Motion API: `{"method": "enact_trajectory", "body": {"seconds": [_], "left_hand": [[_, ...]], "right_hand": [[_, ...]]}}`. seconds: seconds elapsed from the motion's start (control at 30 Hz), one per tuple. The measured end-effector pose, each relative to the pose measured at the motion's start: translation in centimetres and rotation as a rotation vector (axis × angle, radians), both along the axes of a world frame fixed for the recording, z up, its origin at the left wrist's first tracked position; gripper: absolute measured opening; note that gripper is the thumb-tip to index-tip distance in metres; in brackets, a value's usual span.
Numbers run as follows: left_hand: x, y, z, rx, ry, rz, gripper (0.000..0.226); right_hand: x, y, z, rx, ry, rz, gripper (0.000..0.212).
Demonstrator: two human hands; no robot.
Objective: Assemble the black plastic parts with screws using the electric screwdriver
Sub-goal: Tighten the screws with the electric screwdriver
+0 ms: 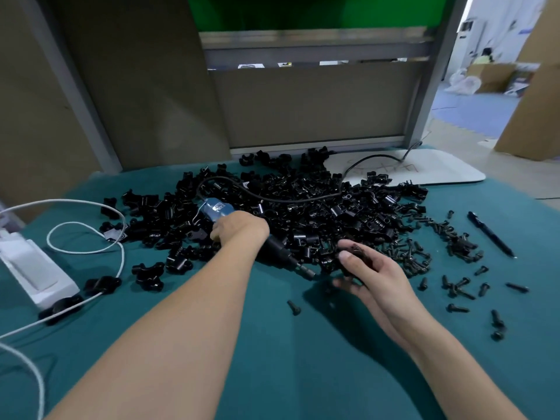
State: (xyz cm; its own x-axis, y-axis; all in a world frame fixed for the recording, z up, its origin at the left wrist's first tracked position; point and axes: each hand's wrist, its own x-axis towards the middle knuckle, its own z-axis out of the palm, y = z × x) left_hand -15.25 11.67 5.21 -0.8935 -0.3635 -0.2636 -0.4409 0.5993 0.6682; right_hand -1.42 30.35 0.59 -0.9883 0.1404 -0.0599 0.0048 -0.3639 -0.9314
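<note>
Teal cloth-covered bench: pinching small black plastic part in right hand, gripping blue-bodied electric screwdriver in left hand, bit near part. Likely lining up. Next: seat loose black screw, square the bit.

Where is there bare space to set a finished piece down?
Bare cloth lies between the left forearm and right forearm, also between that left forearm and the white cable. The parts pile behind and screws at right are crowded.
</note>
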Motion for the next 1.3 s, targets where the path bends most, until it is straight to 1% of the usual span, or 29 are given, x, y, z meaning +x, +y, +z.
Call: {"method": "enact_trajectory", "body": {"seconds": [0.03, 0.07, 0.13, 0.17, 0.23, 0.27, 0.33, 0.37, 0.4, 0.47, 0.53, 0.57, 0.63, 0.7, 0.77, 0.83, 0.9, 1.0, 1.13, 1.3], "left_hand": [[-0.2, 0.3, -0.3, 0.041, 0.014, 0.029, 0.044], [-0.6, 0.4, -0.8, 0.129, 0.036, 0.057, 0.045], [-1.1, 0.3, -1.3, 0.373, 0.114, 0.114, 0.05], [-0.9, 0.2, -1.2, 0.529, 0.153, 0.141, 0.047], [-0.2, -0.1, -0.7, 0.882, 0.2, 0.169, 0.027], [0.3, -0.3, -0.1, 1.095, 0.204, 0.173, 0.019], [1.2, -0.7, 0.6, 1.539, 0.219, 0.081, 0.017], [1.7, -0.6, 0.9, 1.661, 0.23, -0.006, 0.018], [2.1, -0.4, 1.1, 1.677, 0.249, -0.083, 0.016], [2.9, 0.6, 1.4, 1.58, 0.325, -0.156, 0.012], [3.2, 1.7, 1.7, 1.542, 0.424, -0.159, 0.016], [3.0, 2.0, 1.9, 1.558, 0.461, -0.148, 0.016], [2.6, 1.8, 2.3, 1.608, 0.49, -0.109, 0.016], [1.9, 1.3, 2.4, 1.655, 0.484, -0.07, 0.016], [1.6, 0.9, 2.1, 1.692, 0.469, -0.023, 0.016], [1.6, 0.9, 1.9, 1.722, 0.451, 0.008, 0.017], [1.6, 1.1, 1.7, 1.706, 0.446, 0.014, 0.018], [1.7, 1.7, 1.4, 1.633, 0.467, -0.016, 0.018], [1.9, 2.4, 1.1, 1.593, 0.47, -0.044, 0.016], [1.9, 2.5, 0.9, 1.611, 0.429, -0.028, 0.018]], "right_hand": [[-0.1, 0.2, -0.1, -0.052, -0.004, -0.004, 0.04], [-0.1, 0.3, -0.1, -0.096, -0.012, -0.008, 0.035], [-0.2, 0.6, 0.0, -0.179, -0.016, -0.005, 0.031], [-0.2, 0.7, 0.1, -0.217, -0.018, -0.003, 0.033], [-0.3, 0.7, 0.4, -0.258, -0.041, -0.016, 0.037], [-0.2, 0.7, 0.6, -0.268, -0.055, -0.022, 0.035], [-0.3, 0.6, 0.6, -0.27, -0.079, -0.003, 0.03], [-0.3, 0.5, 0.6, -0.267, -0.099, 0.021, 0.031], [-0.3, 0.3, 0.6, -0.262, -0.126, 0.048, 0.034], [-0.3, 0.0, 0.4, -0.215, -0.161, 0.084, 0.04], [-0.4, -0.1, 0.2, -0.135, -0.138, 0.099, 0.032], [-0.5, -0.1, 0.0, -0.11, -0.123, 0.112, 0.029], [-0.5, -0.1, -0.2, -0.103, -0.125, 0.145, 0.028], [-0.6, 0.0, -0.3, -0.147, -0.15, 0.172, 0.03], [-0.5, -0.2, -0.3, -0.188, -0.19, 0.214, 0.027], [-0.5, -0.6, -0.3, -0.188, -0.218, 0.258, 0.027], [-0.6, -0.8, -0.4, -0.19, -0.25, 0.275, 0.033], [-0.7, -0.8, -0.4, -0.169, -0.269, 0.316, 0.043], [-0.6, -0.6, -0.5, -0.102, -0.253, 0.349, 0.041], [-0.5, -0.8, -0.4, -0.049, -0.252, 0.349, 0.043]]}}
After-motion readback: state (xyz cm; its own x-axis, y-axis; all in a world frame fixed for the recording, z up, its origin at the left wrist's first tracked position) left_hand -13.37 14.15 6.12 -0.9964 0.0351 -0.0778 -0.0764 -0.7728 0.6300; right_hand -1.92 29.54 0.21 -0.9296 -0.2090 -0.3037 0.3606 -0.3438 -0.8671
